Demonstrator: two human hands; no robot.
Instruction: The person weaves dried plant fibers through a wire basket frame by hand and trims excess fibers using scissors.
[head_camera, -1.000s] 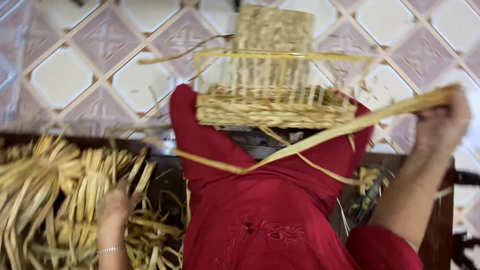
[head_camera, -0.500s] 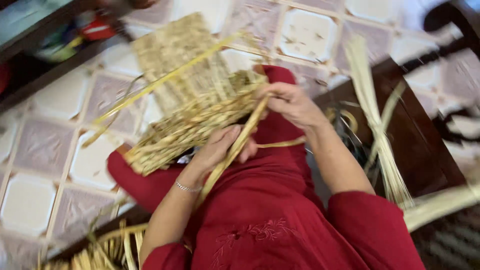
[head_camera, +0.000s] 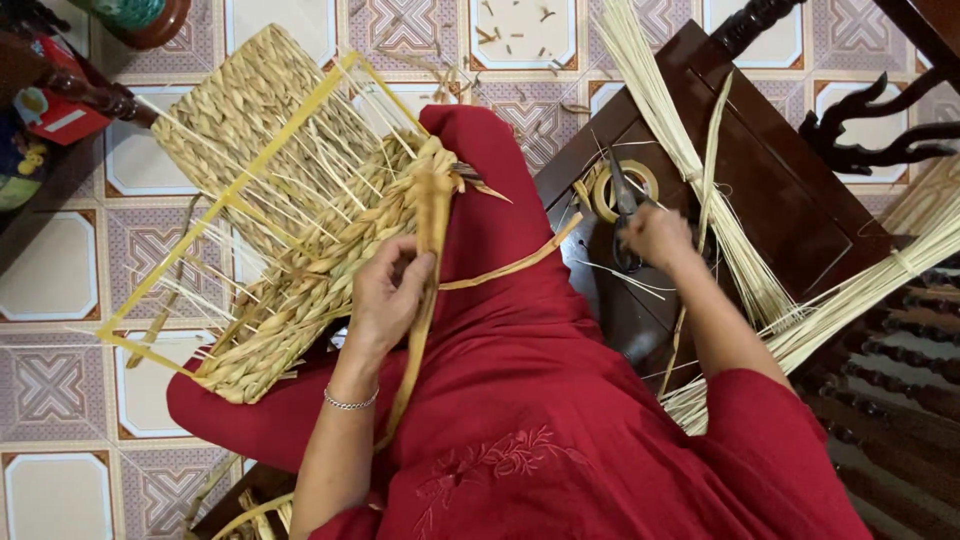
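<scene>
A half-woven straw basket (head_camera: 268, 200) on a yellow frame rests on my lap, over my red clothing. My left hand (head_camera: 388, 295) grips a flat straw strand (head_camera: 432, 215) against the basket's braided edge; the strand hangs down past my wrist. My right hand (head_camera: 655, 235) reaches to the dark wooden bench (head_camera: 800, 215) at my right and closes around black scissors (head_camera: 622, 205), which lie next to a roll of tape (head_camera: 625, 180).
Bundles of long pale straw (head_camera: 690, 150) lie across the bench and fan out at the right (head_camera: 850, 300). Patterned floor tiles (head_camera: 60, 280) surround me. A dark carved chair (head_camera: 870, 130) stands at upper right; a red box (head_camera: 60, 115) sits on furniture upper left.
My right hand left the basket and moved right to the scissors on the bench. My left hand stays on the strand at the basket edge. The view has shifted.
</scene>
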